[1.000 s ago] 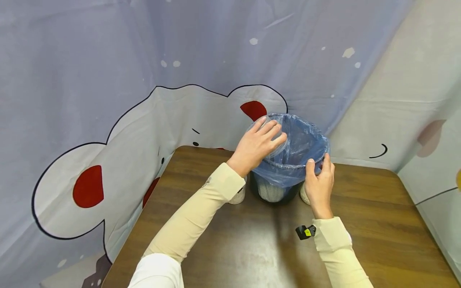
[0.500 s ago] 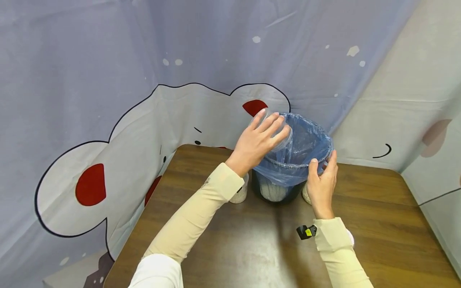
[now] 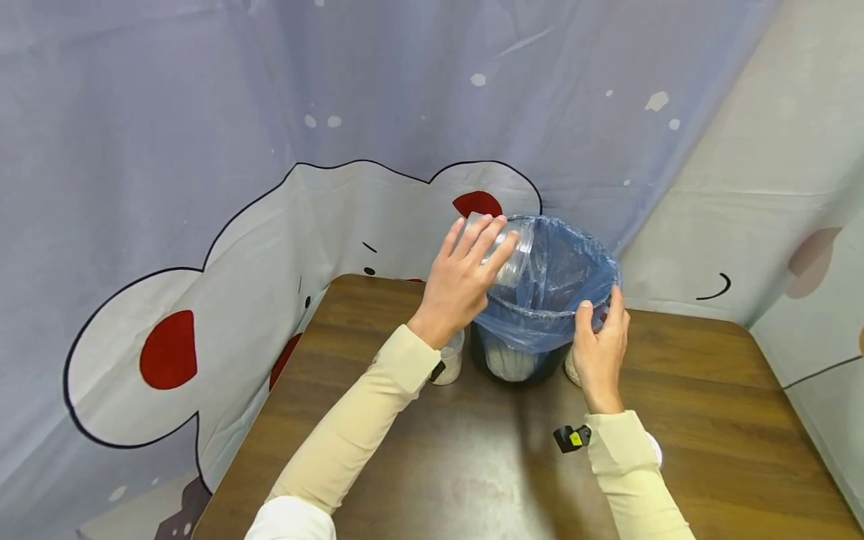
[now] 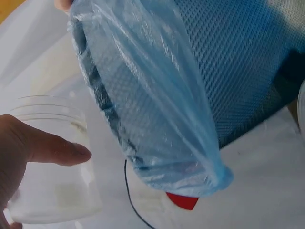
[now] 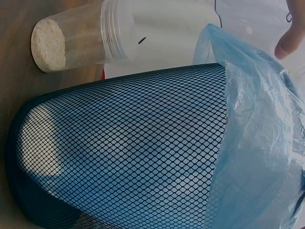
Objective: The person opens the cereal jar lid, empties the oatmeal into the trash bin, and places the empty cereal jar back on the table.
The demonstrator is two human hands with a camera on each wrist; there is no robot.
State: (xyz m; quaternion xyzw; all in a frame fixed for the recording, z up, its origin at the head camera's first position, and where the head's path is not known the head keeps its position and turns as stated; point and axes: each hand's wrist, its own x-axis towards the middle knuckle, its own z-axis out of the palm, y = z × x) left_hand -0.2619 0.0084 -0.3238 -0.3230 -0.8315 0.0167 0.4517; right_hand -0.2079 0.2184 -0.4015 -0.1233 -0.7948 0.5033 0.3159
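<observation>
A clear plastic jar (image 3: 514, 259) with a threaded mouth lies tipped sideways at the left rim of a mesh wastebasket (image 3: 506, 358). My left hand (image 3: 459, 281) grips it from above; in the left wrist view the thumb (image 4: 62, 151) lies across the jar's wall, and no contents show apart from a small speck near the neck. A blue bin liner (image 3: 574, 262) lines the basket and folds over its rim. My right hand (image 3: 601, 352) pinches the lined rim on the near right side, thumb (image 3: 583, 311) on the near side. The other fingers are partly hidden.
A clear jar (image 3: 451, 360) with pale grains at its bottom stands left of the basket. Another pale container (image 3: 571, 367) is half hidden at the right. All stand on the wooden table (image 3: 459, 465), before a printed curtain (image 3: 378, 90).
My left hand has shifted left with the jar and turned it, so the jar now shows more side-on. My right hand has kept its hold on the basket rim.
</observation>
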